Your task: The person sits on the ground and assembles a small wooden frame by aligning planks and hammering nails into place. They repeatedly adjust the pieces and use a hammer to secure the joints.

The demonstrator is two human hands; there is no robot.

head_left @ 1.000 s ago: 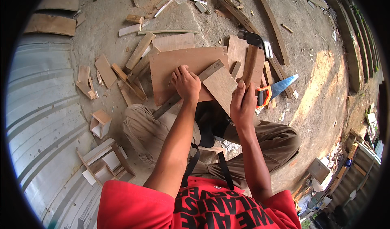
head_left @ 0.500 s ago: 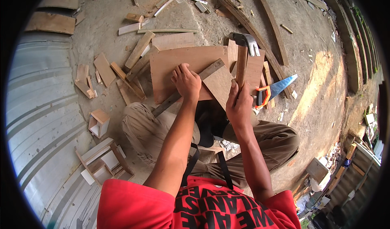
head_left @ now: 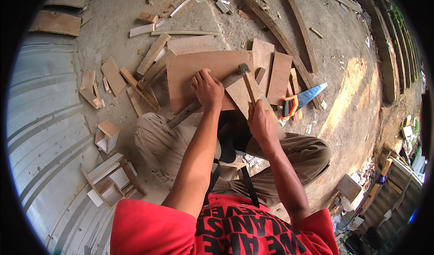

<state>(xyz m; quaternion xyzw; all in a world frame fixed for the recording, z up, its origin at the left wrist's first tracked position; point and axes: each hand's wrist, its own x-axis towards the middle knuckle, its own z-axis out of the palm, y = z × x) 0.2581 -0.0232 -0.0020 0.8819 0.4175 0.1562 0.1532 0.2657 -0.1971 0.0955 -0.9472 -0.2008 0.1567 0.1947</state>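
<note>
Wood fills the middle of the head view: a broad brown board (head_left: 203, 72) lies flat on the concrete ground just above centre, with a long narrow strip (head_left: 205, 99) running diagonally across its lower part and a triangular offcut (head_left: 242, 99) beside it. The left hand (head_left: 208, 88) presses down on the strip and board, fingers spread and bent, holding them in place. The right hand (head_left: 261, 121), just right of centre, is wrapped tight around the wooden handle of a hammer (head_left: 248, 85), whose dark metal head sits over the upper end of the strip, close to the left hand's fingertips. Whether the head touches the wood cannot be told. The two hands are near each other but apart.

Right of the hammer a handsaw (head_left: 300, 99) with an orange and black handle and bluish blade lies on the ground. Loose planks and offcuts (head_left: 151, 54) scatter toward the upper left. At lower left, small open wooden boxes (head_left: 108, 135) rest on corrugated metal sheeting (head_left: 40, 133).
</note>
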